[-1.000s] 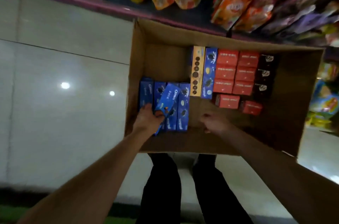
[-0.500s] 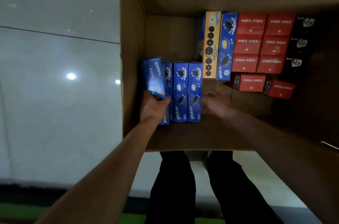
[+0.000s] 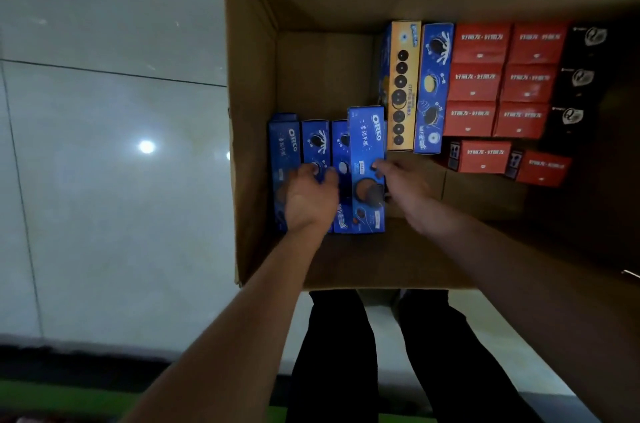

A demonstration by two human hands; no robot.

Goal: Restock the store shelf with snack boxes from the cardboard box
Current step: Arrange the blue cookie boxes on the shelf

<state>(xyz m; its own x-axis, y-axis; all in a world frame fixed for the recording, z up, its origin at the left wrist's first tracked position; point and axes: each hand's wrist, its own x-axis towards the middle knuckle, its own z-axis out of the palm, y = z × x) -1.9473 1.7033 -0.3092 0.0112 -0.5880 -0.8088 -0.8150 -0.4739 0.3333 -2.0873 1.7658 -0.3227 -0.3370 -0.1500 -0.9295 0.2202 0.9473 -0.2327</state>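
Left hand (image 3: 311, 199) curled over the blue Oreo boxes (image 3: 317, 152) at the near-left of the cardboard box (image 3: 251, 111), grip unclear under the knuckles. Right hand (image 3: 403, 185) pinches the raised Oreo box (image 3: 367, 170) at its right edge. Red snack boxes (image 3: 498, 80) far right; black boxes (image 3: 581, 76) lost in shadow.

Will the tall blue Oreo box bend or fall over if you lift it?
Probably not bend: the Oreo box looks like stiff cardboard with straight edges. It's likely light, since the right hand pinches it alone. It's long and narrow, so standing on end it may tip easily.
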